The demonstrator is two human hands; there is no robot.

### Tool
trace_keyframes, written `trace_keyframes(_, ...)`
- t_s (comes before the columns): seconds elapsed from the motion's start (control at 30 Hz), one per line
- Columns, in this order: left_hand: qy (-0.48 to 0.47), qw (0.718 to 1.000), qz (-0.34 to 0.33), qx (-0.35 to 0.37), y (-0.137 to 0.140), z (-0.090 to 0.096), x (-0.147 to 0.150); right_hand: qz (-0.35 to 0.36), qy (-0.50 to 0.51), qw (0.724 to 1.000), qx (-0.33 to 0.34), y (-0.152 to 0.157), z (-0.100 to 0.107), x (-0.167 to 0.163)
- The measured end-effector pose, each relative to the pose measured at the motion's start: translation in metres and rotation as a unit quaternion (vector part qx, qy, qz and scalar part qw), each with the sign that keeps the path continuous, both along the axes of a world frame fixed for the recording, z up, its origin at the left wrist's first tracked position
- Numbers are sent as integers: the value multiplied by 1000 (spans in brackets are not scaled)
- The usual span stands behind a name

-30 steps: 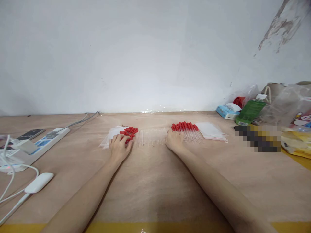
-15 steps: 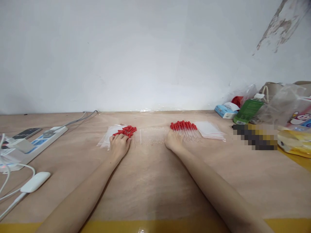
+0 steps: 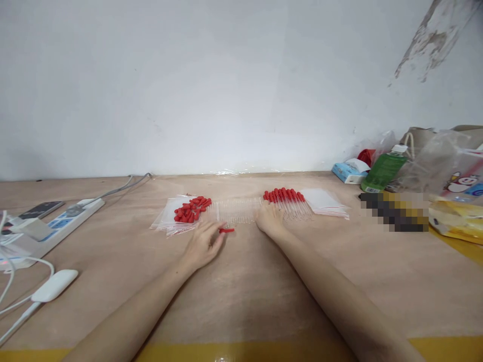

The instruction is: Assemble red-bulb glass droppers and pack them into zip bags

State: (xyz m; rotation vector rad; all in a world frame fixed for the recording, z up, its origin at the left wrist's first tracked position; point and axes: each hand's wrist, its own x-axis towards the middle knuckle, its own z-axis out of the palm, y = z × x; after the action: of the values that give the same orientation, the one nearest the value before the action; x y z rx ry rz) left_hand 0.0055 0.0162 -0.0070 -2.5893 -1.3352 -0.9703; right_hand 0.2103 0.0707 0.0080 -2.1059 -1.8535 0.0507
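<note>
In the head view, the left hand (image 3: 205, 244) appears to pinch one slim red cap (image 3: 227, 230) at its fingertips, just on the near-edge side of a row of clear tubes (image 3: 238, 210) laid across the counter (image 3: 234, 286), nearer its far edge than its near one. The right hand (image 3: 270, 219) is curled at the right end of that row; whether it grips a tube is hidden. The step in hand looks like bringing a cap to a bare tube; the next move would call for lining up the cap's end with a tube's mouth and pressing gently. The caps look matt and rubbery, rounded and tapering; the tubes are thin, glossy and transparent. Towards the counter's left edge, loose red caps (image 3: 191, 208) lie heaped on filmy, crinkled bags (image 3: 161, 217). Towards its right edge, red-topped tubes (image 3: 285, 195) lie side by side, next to a flat stack of whitish bags (image 3: 325, 202) with thin red lines along their borders. The counter's surface is smooth, with wood-like brown streaks.
</note>
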Motion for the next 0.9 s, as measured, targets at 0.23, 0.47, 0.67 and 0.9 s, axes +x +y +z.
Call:
trace_keyframes(0.23, -20, 995, -66, -79, -7, -5, 13, 119, 29, 986, 115, -21, 2, 39)
trace_keyframes(0.47, -76, 988, -44, -126, -10, -2, 28, 312, 26, 922, 229, -70, -29, 54)
trace_keyframes(0.67, -80, 984, -39, -151, -18, -2, 34, 349, 18, 895, 277, -74, -33, 46)
trace_keyframes(0.9, -92, 981, -34, -169, -18, -3, 37, 348, 28, 897, 273, -75, -35, 41)
